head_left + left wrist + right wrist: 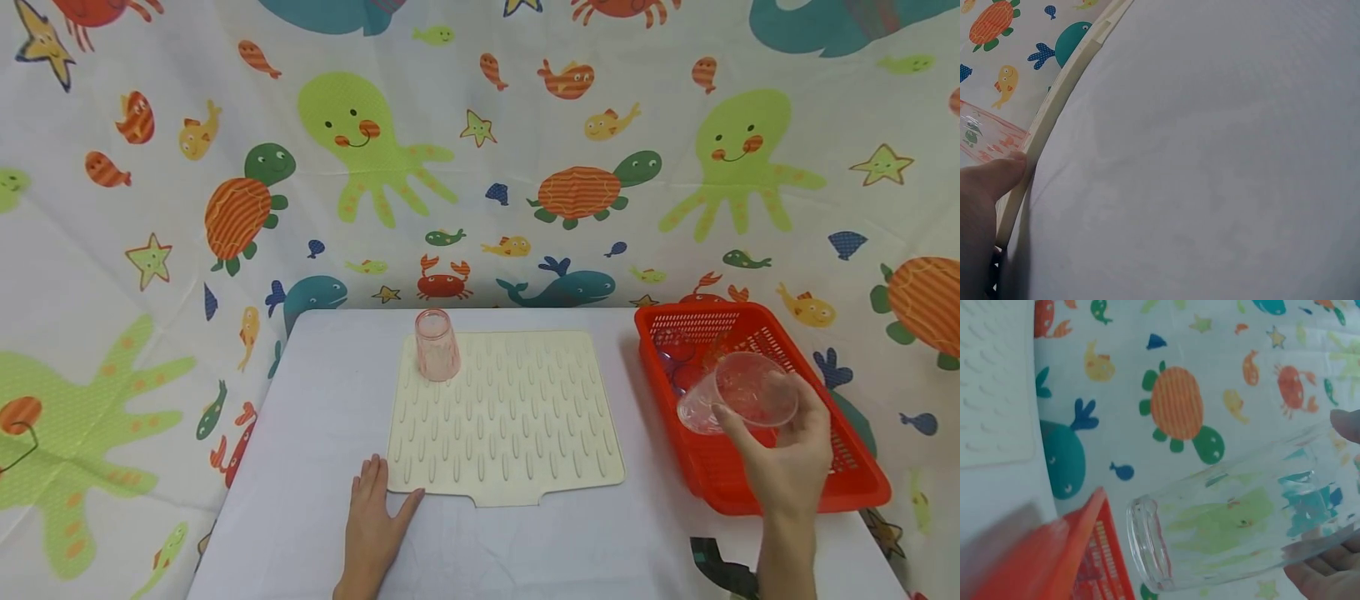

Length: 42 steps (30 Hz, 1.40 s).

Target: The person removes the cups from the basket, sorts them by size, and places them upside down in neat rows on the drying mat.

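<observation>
My right hand (791, 450) grips a clear drinking glass (756, 392) above the red basket, thumb on one side and fingers on the other. In the right wrist view the glass (1229, 519) lies tilted, its thick base toward the left and fingertips (1329, 575) against its side. My left hand (375, 517) rests at the near left corner of the cream ribbed draining mat (506, 417), fingers straight. Its thumb (1007, 172) touches the mat's edge in the left wrist view. A pink glass (437, 346) stands on the mat's far left corner, narrower end up.
The red plastic basket (693, 475) stands at the table's right, with more glassware (675, 346) inside its far left part. A black strap (723, 571) lies near my right wrist. Behind the white table (330, 392) hangs a sea-animal curtain (480, 183).
</observation>
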Each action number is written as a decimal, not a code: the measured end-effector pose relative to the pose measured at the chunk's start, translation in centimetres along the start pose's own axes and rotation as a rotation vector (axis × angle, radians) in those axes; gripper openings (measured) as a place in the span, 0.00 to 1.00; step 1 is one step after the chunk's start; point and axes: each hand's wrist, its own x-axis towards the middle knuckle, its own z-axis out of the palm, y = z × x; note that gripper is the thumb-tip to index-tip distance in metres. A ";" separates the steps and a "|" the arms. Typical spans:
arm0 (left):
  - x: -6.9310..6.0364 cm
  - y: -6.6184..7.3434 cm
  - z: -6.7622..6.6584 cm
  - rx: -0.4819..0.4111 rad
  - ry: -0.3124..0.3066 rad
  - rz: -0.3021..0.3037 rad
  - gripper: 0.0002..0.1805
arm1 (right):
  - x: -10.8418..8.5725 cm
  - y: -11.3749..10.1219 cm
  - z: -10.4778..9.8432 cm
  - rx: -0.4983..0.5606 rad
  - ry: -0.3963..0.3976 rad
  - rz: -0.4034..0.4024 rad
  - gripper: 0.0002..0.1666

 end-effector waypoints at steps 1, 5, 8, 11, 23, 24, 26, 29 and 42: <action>0.0 0.0 0.0 0.000 0.001 0.002 0.52 | -0.1 0.0 0.2 0.020 -0.017 -0.027 0.47; 0.0 0.0 0.1 0.002 0.006 0.006 0.52 | -0.7 0.0 1.0 0.084 -0.095 -0.136 0.49; -0.1 0.0 0.1 0.003 0.009 0.009 0.51 | -1.1 0.0 1.6 0.103 -0.156 -0.181 0.51; -0.2 0.1 0.1 0.001 0.018 0.017 0.51 | -1.5 0.1 2.2 0.101 -0.211 -0.204 0.52; -0.4 0.2 0.3 0.005 0.099 0.070 0.49 | -3.2 -0.1 4.2 0.090 -0.384 -0.253 0.53; -0.5 0.2 0.4 0.005 0.107 0.074 0.49 | -3.4 -0.1 4.4 0.095 -0.392 -0.262 0.53; -0.5 0.2 0.4 0.002 0.110 0.078 0.49 | -3.8 -0.1 4.8 0.107 -0.408 -0.279 0.54; -0.5 0.1 0.5 -0.004 0.103 0.076 0.49 | -4.4 0.0 5.4 0.151 -0.446 -0.305 0.54; -0.6 0.2 0.3 0.001 0.069 0.036 0.49 | -7.3 -0.4 7.6 0.110 -0.608 -0.334 0.56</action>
